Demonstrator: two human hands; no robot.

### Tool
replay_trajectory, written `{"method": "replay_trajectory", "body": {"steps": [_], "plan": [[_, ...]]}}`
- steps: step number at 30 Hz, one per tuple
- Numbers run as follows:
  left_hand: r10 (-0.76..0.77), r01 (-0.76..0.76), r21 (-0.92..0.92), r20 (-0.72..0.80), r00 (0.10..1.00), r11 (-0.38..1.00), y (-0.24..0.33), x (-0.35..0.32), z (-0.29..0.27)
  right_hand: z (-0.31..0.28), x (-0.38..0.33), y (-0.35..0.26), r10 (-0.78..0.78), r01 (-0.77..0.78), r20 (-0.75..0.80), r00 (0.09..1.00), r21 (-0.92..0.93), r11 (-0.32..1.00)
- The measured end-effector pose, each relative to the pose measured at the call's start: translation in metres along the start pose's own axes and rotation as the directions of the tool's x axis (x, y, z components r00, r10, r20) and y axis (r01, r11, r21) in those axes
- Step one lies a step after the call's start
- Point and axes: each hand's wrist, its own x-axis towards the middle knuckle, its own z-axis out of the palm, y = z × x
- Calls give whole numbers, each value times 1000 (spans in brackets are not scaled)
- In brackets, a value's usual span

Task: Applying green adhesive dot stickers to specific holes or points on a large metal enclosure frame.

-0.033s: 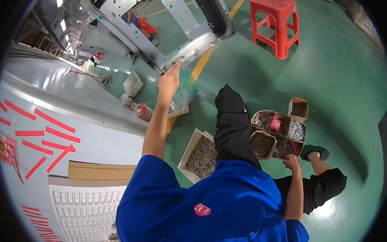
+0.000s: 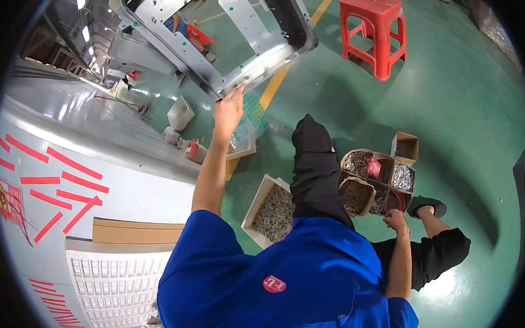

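My left hand (image 2: 229,112) is raised to the lower edge of a large silver metal frame (image 2: 266,66) with rounded corners, its fingers closed at the rim. Green dots and small holes mark the frame's inner plates. Low on the right, my right hand (image 2: 397,220) is closed beside a divided cardboard box (image 2: 383,191); whatever its fingers hold is hidden. Small metal parts (image 2: 403,177) fill some of the box's compartments, and a red bag (image 2: 373,167) lies in another. An inner carton (image 2: 355,196) holds more small brownish parts.
A white bin (image 2: 270,217) of small metal parts stands left of my leg. A red plastic stool (image 2: 371,29) is at the far right. Along the left runs a white surface with red strips (image 2: 39,180). Another person (image 2: 178,25) shows through the frame's opening.
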Motion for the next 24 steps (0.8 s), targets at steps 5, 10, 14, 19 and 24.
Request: {"method": "replay_trajectory", "body": {"steps": [5,10,14,19,24], "plan": [[14,-12,22,-73,997,1000,-14,-6,0,-4,-4,-12,39,-40,35,999,8,999],[-24,27,60,-55,998,998,-11,-6,-3,-3,-5,-8,23,-23,47,999,9,1000],[-18,21,40,-74,997,999,-12,-8,-6,-5,-5,-12,75,-74,64,995,-10,997],[-6,6,-2,-67,998,1000,-14,-9,-7,-1,-4,-7,0,0,27,1000,-13,1000],[51,-56,-57,-77,996,997,-12,-10,-9,-4,-4,-15,23,-22,68,997,-18,1000]]}}
